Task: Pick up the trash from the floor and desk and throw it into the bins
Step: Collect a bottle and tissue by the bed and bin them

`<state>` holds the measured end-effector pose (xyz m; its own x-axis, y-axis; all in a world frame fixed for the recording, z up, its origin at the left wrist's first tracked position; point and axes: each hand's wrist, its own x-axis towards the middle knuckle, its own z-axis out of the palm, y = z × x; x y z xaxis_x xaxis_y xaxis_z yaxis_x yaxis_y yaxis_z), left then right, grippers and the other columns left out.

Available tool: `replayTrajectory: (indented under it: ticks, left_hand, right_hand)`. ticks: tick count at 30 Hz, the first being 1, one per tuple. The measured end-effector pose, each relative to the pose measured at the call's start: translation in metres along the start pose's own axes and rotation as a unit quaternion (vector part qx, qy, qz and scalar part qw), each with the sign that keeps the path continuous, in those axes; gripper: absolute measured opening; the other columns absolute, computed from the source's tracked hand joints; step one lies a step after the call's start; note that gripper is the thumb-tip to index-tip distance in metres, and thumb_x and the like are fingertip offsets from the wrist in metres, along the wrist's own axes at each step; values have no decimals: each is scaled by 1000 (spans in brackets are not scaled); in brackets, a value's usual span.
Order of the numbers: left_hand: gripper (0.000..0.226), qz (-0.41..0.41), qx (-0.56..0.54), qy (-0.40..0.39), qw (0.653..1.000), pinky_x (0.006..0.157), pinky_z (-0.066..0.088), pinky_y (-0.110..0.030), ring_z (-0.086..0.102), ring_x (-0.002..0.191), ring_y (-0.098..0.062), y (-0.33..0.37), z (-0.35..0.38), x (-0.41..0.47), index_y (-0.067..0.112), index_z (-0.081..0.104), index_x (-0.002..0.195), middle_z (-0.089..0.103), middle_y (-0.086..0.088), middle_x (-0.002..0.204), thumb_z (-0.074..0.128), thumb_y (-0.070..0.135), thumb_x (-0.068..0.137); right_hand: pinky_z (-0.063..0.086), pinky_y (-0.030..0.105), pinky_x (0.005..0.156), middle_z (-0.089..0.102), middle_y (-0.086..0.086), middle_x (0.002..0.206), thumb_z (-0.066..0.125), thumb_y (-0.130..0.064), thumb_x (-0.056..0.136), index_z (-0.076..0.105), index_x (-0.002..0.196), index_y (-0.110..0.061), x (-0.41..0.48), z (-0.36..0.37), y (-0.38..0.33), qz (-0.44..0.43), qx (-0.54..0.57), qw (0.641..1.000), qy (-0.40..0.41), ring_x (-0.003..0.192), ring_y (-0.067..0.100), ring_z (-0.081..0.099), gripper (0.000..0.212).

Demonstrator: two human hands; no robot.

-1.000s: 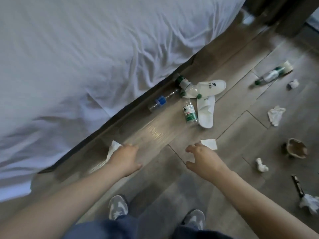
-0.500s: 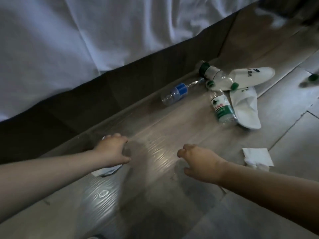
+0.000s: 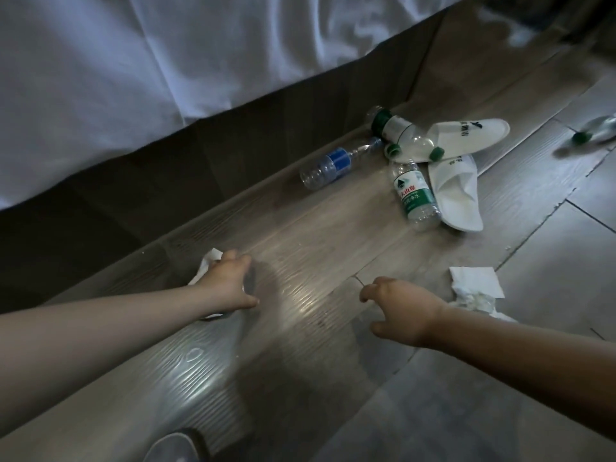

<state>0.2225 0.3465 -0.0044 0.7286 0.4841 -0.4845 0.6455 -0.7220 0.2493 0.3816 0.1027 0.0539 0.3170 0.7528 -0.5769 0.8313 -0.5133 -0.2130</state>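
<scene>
A white paper [image 3: 209, 261] lies on the wooden floor beside the bed base. My left hand [image 3: 226, 285] is down on it, fingers curled over it, with paper edges showing above and below the hand. My right hand [image 3: 398, 311] hovers over bare floor with fingers curled and apart, holding nothing. Just right of it lies a folded white tissue [image 3: 475, 285] with a crumpled clear wrapper [image 3: 476, 301]. Farther off lie a blue-label bottle [image 3: 333, 163], a green-label bottle [image 3: 415, 195] and a green-capped bottle [image 3: 401, 133].
Two white slippers [image 3: 458, 195] lie among the bottles. Another bottle [image 3: 596, 130] lies at the far right edge. The bed's white sheet [image 3: 166, 61] hangs over the dark bed base [image 3: 100, 211] along the left. My shoe [image 3: 173, 445] shows at the bottom.
The view has dropped closer to the floor. My left hand has come down onto the white paper and curled over it. My right hand has stayed left of the folded tissue.
</scene>
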Motion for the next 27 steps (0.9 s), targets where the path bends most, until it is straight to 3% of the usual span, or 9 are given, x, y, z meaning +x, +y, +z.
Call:
replayTrajectory:
  ticks: [5,8,13,17,20,24,27]
  left_hand:
    - [88,91,-110,-15,990,95,38,-21,47,123,-20,47,3,1,19,41,137,41,-5,134,73,43,59]
    - [69,136,-239,-17,961,94,50,-30,58,112,-12,97,8,4,23,49,131,51,0,131,78,31,68]
    - [42,197,-168,-7,966,84,52,-27,58,101,-10,139,4,16,17,60,116,55,3,117,74,26,77]
    - [46,175,-109,-10,979,78,45,-23,58,101,-12,130,3,27,20,58,118,57,2,120,73,31,77]
    - [46,142,-67,-16,988,76,39,-20,58,104,-16,116,-3,29,17,59,119,58,-1,119,73,33,78]
    - [45,115,-54,-27,992,78,44,-23,58,103,-16,98,-8,29,18,60,117,60,-1,118,73,33,77]
    - [48,110,-52,-30,992,81,46,-25,57,102,-16,93,-7,30,18,58,118,59,-1,119,75,31,75]
  right_hand:
    - [44,28,88,51,4,130,59,-37,87,49,133,-20,-5,3,23,48,8,999,6,116,22,54,50]
    - [45,29,89,52,6,131,61,-35,86,49,133,-19,-13,5,48,112,8,994,-5,116,24,55,50]
    - [39,26,81,52,7,132,60,-34,88,46,135,-18,-23,11,66,182,28,983,-16,119,23,52,52]
    - [43,31,93,43,10,138,65,-35,82,34,142,-18,-9,21,59,126,57,990,25,122,30,50,70]
    - [37,37,106,27,10,149,67,-36,80,18,150,-24,4,28,47,41,69,995,59,135,32,34,86]
    - [18,48,117,-6,8,160,68,-38,84,1,152,-32,20,40,31,-92,-65,992,60,147,33,-5,96]
    - [8,55,118,-3,13,160,64,-43,87,9,153,-26,27,52,29,-103,-152,983,29,146,39,-9,87]
